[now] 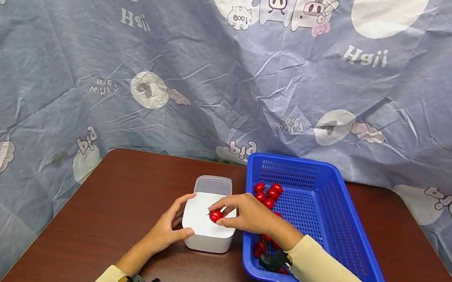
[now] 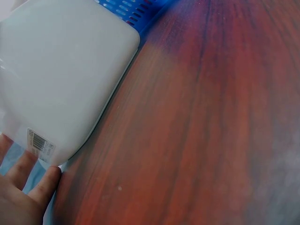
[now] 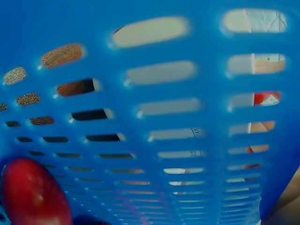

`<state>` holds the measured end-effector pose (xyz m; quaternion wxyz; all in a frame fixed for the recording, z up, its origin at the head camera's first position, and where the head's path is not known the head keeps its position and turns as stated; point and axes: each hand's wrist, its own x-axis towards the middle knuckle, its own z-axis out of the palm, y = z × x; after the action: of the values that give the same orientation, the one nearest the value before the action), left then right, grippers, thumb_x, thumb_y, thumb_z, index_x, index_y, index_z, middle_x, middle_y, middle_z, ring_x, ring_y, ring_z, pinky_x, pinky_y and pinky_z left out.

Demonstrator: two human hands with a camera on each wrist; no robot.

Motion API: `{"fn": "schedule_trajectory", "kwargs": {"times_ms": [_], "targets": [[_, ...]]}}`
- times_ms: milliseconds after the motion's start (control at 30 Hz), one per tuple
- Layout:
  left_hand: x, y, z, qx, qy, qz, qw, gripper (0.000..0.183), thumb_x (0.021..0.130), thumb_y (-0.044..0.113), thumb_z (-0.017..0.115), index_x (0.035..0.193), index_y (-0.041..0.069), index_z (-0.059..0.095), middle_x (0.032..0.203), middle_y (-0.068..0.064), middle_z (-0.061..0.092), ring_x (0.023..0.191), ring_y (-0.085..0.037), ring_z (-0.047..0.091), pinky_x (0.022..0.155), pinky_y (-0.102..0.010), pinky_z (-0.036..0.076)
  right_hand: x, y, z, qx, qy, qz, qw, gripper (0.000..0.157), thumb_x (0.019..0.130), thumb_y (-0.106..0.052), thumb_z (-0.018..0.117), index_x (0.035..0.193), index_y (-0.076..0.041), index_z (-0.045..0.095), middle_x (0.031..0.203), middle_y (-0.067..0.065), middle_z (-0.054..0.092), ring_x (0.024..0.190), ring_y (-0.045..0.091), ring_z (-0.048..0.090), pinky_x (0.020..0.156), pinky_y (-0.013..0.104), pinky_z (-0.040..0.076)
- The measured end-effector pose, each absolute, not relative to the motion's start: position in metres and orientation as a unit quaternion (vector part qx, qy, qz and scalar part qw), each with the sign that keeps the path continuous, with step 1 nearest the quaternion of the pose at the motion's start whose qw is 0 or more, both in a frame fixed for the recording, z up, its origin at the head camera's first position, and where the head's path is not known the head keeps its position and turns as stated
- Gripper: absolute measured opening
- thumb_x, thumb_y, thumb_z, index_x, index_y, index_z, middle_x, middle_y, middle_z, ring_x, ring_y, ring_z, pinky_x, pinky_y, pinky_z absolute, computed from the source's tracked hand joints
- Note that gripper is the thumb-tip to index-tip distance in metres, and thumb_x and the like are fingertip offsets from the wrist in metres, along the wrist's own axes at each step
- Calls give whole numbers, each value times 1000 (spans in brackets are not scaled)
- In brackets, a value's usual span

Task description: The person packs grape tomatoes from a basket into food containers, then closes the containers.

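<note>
A white square plastic container [image 1: 208, 243] stands near the middle of the table. My left hand [image 1: 164, 231] holds its left side, thumb at the front corner and fingers along the side. In the left wrist view, fingertips touch the container wall [image 2: 70, 70] near a barcode label [image 2: 41, 143]. Over the container, my right hand [image 1: 247, 213] pinches a red cherry tomato [image 1: 215, 216] with a green stem between thumb and fingers. Whether that tomato touches the container's bottom, I cannot tell. More cherry tomatoes [image 1: 273, 194] lie along the left of a blue basket [image 1: 357, 219], partly hidden by my right arm.
A translucent grey square lid [image 1: 213, 185] lies behind the container. The basket's slotted wall [image 3: 154, 98] fills the right wrist view, with one tomato [image 3: 35, 194] close by. Brown tabletop [image 1: 130, 194] extends to the left, and a printed cloth [image 1: 200, 81] hangs behind.
</note>
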<state>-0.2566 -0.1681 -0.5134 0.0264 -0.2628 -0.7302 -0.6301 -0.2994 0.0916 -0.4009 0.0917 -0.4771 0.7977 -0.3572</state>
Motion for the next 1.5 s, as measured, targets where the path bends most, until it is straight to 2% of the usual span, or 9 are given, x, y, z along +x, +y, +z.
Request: {"fn": "schedule_trajectory", "kwargs": {"times_ms": [133,600,833,933,1033,1233,1300,1400,1500], "targets": [[-256,-168,-512,-262,-733,-627,30,82,84,18,73,151,22,26,151,-7,34,136,-28,37,102,-52,36,-299,92,-400,-474,798,-357,103,29,85,-15,74,114,-12,71,106,-2,71,88,9,68,69,24,53],[-255,-167,-510,-262,-736,-623,33,83,84,13,73,151,18,25,150,-13,35,135,-30,38,102,-51,37,-298,91,-398,-474,805,-339,107,30,85,-15,74,115,-13,72,109,-4,71,85,7,68,66,24,53],[-242,-164,-485,-261,-739,-621,27,80,84,9,70,149,4,25,149,-21,34,134,-38,37,101,-58,35,-298,91,-398,-471,808,-336,111,29,85,-14,74,114,-13,72,109,-3,71,85,7,68,67,23,53],[-240,-163,-482,-260,-739,-621,24,79,84,8,70,149,2,25,149,-23,34,134,-39,37,100,-60,34,-298,91,-398,-472,809,-333,111,29,85,-15,74,113,-13,72,109,-3,71,84,6,68,66,23,53],[-243,-163,-489,-260,-735,-625,28,80,84,9,71,150,5,25,149,-21,33,133,-39,37,101,-57,35,-298,92,-400,-472,811,-326,110,28,85,-16,74,113,-13,72,108,-3,71,83,6,68,65,23,52],[-251,-165,-514,-262,-730,-631,33,84,82,6,72,151,15,25,149,-14,36,132,-31,41,102,-35,40,-296,92,-401,-464,819,-318,115,27,85,-16,73,112,-13,73,107,1,72,84,6,69,64,22,52],[-251,-165,-517,-267,-723,-636,34,84,82,8,73,151,16,26,148,-14,38,131,-29,43,101,-31,40,-295,92,-402,-465,819,-316,113,27,85,-17,73,112,-13,73,106,1,72,84,7,69,64,22,52],[-252,-166,-516,-271,-716,-643,33,83,82,10,74,151,18,27,147,-12,39,130,-27,44,100,-33,41,-296,91,-402,-467,820,-314,108,27,85,-17,73,112,-15,73,105,0,72,84,7,69,64,22,52],[-254,-168,-515,-271,-719,-639,36,84,83,12,74,151,18,26,149,-12,38,131,-29,42,101,-42,41,-297,89,-401,-468,817,-318,107,26,85,-16,73,111,-15,73,105,-1,72,85,7,69,65,22,52]]}}
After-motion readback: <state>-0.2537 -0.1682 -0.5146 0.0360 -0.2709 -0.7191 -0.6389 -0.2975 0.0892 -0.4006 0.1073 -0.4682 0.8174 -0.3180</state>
